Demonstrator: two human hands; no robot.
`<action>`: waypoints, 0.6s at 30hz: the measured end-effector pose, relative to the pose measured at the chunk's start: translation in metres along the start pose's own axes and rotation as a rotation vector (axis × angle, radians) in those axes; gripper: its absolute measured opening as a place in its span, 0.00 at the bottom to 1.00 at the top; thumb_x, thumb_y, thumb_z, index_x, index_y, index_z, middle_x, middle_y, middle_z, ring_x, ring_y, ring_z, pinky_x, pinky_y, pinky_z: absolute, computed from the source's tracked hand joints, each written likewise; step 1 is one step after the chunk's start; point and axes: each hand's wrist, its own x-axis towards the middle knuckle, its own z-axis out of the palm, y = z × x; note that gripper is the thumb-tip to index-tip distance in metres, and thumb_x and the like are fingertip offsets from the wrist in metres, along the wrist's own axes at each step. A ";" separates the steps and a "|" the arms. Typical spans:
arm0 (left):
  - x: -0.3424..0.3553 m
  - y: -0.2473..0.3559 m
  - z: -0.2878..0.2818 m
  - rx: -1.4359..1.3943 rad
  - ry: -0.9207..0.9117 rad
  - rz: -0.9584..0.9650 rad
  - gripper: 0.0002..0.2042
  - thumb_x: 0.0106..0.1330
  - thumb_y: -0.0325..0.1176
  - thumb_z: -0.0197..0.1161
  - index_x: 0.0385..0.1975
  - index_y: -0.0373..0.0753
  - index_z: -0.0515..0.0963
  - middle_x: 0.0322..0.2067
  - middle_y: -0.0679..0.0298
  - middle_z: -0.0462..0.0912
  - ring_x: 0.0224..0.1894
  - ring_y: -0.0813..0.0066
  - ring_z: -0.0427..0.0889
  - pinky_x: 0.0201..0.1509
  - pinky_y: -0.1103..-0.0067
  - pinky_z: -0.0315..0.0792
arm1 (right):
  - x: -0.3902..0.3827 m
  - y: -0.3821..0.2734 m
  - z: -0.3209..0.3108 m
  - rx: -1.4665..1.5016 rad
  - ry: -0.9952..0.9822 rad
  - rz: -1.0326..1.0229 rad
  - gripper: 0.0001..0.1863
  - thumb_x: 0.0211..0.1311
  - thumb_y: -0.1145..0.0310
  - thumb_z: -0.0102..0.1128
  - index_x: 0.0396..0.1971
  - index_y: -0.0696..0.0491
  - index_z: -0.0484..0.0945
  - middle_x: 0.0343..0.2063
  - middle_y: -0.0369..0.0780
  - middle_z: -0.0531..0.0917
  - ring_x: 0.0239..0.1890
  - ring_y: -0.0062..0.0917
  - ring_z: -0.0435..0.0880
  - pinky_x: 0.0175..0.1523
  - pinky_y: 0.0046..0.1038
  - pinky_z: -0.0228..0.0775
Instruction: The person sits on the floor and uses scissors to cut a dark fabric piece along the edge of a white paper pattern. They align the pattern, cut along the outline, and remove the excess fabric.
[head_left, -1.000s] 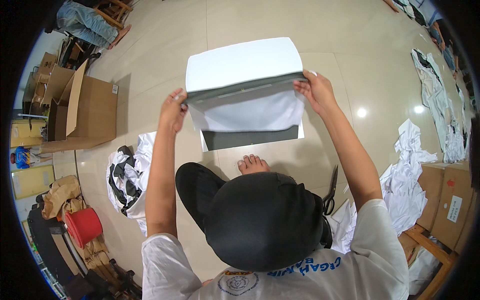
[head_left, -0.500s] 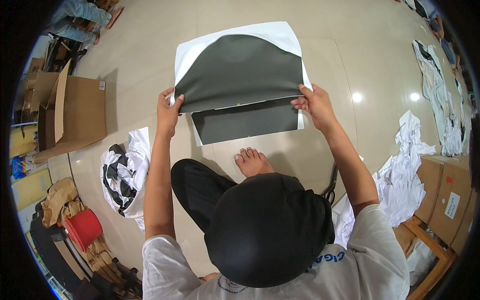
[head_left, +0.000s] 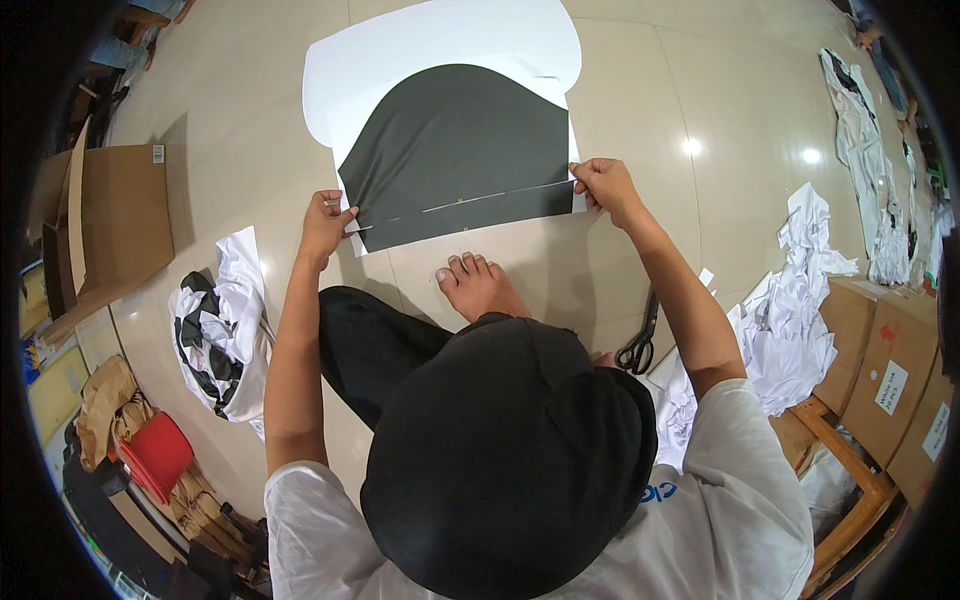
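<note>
A dark grey fabric panel [head_left: 460, 130] with a domed top edge and narrow white margins is spread on the floor in front of me. It overlaps another panel, whose dark lower strip [head_left: 470, 228] shows below its straight edge. Behind the dome lies a wide white fabric area [head_left: 440, 40] with rounded corners. My left hand [head_left: 325, 228] pinches the panel's lower left corner. At the lower right corner, my right hand [head_left: 607, 188] grips the edge between thumb and fingers. Black-handled scissors [head_left: 637, 350] rest on the floor beside my right forearm.
A crumpled black-and-white cloth pile [head_left: 220, 335] lies at left, near an open cardboard box [head_left: 125, 210]. White fabric scraps [head_left: 790, 340] heap at right beside cardboard boxes [head_left: 880, 370]. More fabric [head_left: 870, 170] and another person [head_left: 882, 55] are at far right.
The panel, raised before, has come down flatter over the lower piece, its straight edge nearer that piece's bottom. More white fabric shows behind it. Both hands keep their grip.
</note>
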 end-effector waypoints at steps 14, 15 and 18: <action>-0.016 -0.014 -0.006 0.053 -0.004 0.009 0.22 0.71 0.22 0.74 0.59 0.36 0.70 0.41 0.61 0.84 0.42 0.73 0.86 0.44 0.75 0.86 | -0.027 0.040 -0.005 -0.243 0.118 -0.095 0.16 0.67 0.60 0.76 0.31 0.60 0.88 0.22 0.39 0.87 0.23 0.22 0.81 0.31 0.30 0.74; -0.015 -0.015 -0.007 0.073 0.002 0.019 0.22 0.70 0.22 0.74 0.59 0.36 0.70 0.40 0.62 0.84 0.41 0.74 0.86 0.43 0.75 0.85 | -0.028 0.041 -0.002 -0.286 0.134 -0.122 0.17 0.66 0.60 0.76 0.31 0.61 0.89 0.23 0.41 0.87 0.24 0.24 0.83 0.33 0.31 0.76; -0.016 -0.020 -0.008 0.047 -0.003 0.009 0.22 0.69 0.23 0.75 0.57 0.35 0.71 0.38 0.62 0.84 0.40 0.74 0.86 0.42 0.76 0.85 | -0.029 0.044 0.000 -0.347 0.167 -0.178 0.18 0.63 0.59 0.78 0.30 0.62 0.89 0.23 0.44 0.88 0.26 0.28 0.85 0.36 0.34 0.78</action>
